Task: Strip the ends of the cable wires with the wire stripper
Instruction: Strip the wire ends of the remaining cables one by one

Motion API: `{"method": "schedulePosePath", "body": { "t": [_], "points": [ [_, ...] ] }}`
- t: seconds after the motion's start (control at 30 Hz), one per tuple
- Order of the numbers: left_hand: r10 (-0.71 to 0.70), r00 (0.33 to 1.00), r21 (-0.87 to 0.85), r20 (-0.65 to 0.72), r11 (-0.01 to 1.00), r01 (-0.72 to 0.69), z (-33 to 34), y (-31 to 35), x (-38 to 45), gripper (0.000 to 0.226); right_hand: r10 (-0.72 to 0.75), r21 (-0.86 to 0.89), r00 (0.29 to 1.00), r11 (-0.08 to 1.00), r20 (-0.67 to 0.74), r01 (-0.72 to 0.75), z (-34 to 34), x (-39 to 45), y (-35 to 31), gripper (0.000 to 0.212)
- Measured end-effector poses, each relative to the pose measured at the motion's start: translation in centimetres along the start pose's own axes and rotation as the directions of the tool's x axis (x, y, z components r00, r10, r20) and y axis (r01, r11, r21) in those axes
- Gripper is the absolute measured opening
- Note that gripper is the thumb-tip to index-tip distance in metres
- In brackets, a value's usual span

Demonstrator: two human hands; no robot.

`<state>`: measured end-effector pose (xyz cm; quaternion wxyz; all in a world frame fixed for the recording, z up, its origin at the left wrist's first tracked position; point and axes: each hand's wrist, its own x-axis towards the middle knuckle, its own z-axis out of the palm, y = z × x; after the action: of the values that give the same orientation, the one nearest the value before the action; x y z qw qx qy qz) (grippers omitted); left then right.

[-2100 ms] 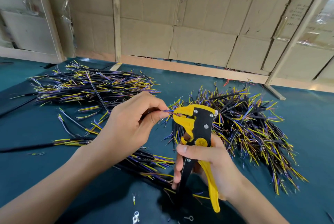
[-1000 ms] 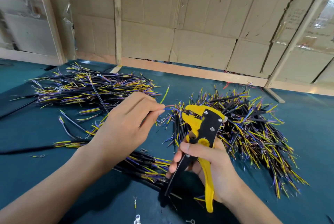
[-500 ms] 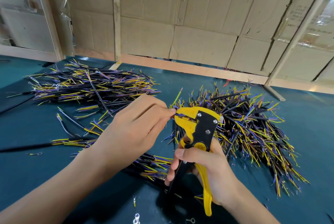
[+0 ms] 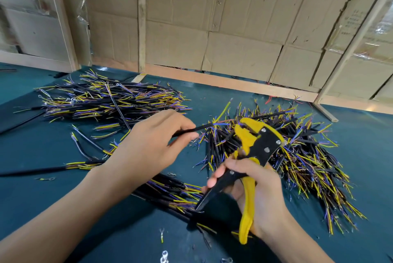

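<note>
A thin black cable [image 4: 192, 130] is pinched by the left hand [image 4: 153, 145]; the yellow-and-black wire stripper [image 4: 253, 156] is gripped by the right hand [image 4: 255, 190].

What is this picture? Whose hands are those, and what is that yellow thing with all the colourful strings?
There is no machine here, just a person. A camera worn on their head looks down, so you see their two arms as if they were your own.

The right hand grips a wire stripper, a yellow and black tool that peels the plastic skin off wire ends. The left hand pinches one black cable. Thin coloured wires fan out of its end, close to the tool's head.

The "strings" are more cables like it. They lie on a dark green table: one pile to the left, a bigger one to the right, and a bundle under the arms. Behind the table stands a cardboard wall.
</note>
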<state>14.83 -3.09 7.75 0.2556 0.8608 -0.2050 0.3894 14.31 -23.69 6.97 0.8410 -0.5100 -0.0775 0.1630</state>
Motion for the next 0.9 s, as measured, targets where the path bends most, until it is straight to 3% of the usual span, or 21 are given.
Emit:
{"method": "schedulePosePath", "body": {
  "t": [0.07, 0.17, 0.27, 0.33, 0.43, 0.53, 0.63, 0.8, 0.9],
  "points": [
    [-0.029, 0.999, 0.030, 0.022, 0.999, 0.028, -0.1, -0.7, 0.2, 0.010, 0.004, 0.103, 1.000, 0.995, 0.012, -0.005, -0.6, 0.5, -0.2, 0.006],
    [0.000, 0.999, 0.114, 0.035, 0.994, -0.004, -0.1, -1.2, 0.3, 0.010, -0.033, 0.115, 0.998, 0.993, -0.061, 0.040, -1.2, 1.3, -0.6, 0.013],
    [0.071, 0.997, 0.189, -0.020, 0.980, -0.066, 0.0, -1.1, 0.2, 0.011, -0.055, 0.029, 0.994, 0.998, -0.096, 0.058, -1.6, 1.6, -1.1, 0.060],
    [0.111, 0.990, 0.242, -0.084, 0.966, -0.087, 0.0, -0.9, 0.2, 0.013, -0.055, -0.067, 0.996, 0.996, -0.063, 0.051, -1.8, 1.3, -1.3, 0.076],
    [0.141, 0.979, 0.311, -0.148, 0.946, -0.089, 0.1, -0.7, 0.3, 0.015, -0.008, -0.175, 0.999, 0.985, -0.050, -0.001, -1.7, 1.1, -1.1, 0.050],
    [0.152, 0.976, 0.309, -0.158, 0.946, -0.098, -0.1, -0.7, 0.2, 0.016, 0.067, -0.168, 0.998, 0.983, -0.005, -0.067, -1.3, 0.9, -0.6, 0.023],
    [0.181, 0.974, 0.314, -0.135, 0.940, -0.132, -0.4, -0.8, 0.2, 0.018, 0.056, -0.162, 0.997, 0.986, 0.045, -0.048, -1.0, 0.7, -0.3, 0.015],
    [0.087, 0.992, 0.306, -0.093, 0.950, -0.055, 0.2, -0.5, 0.3, 0.008, -0.120, -0.091, 0.992, 0.989, -0.045, 0.116, -1.0, 0.9, -0.3, 0.012],
    [0.025, 0.998, 0.112, 0.055, 0.993, -0.031, 0.1, -0.6, 0.5, 0.021, -0.296, -0.083, 0.938, 0.955, -0.183, 0.285, -1.8, 1.4, -1.0, 0.006]
  ]
}}
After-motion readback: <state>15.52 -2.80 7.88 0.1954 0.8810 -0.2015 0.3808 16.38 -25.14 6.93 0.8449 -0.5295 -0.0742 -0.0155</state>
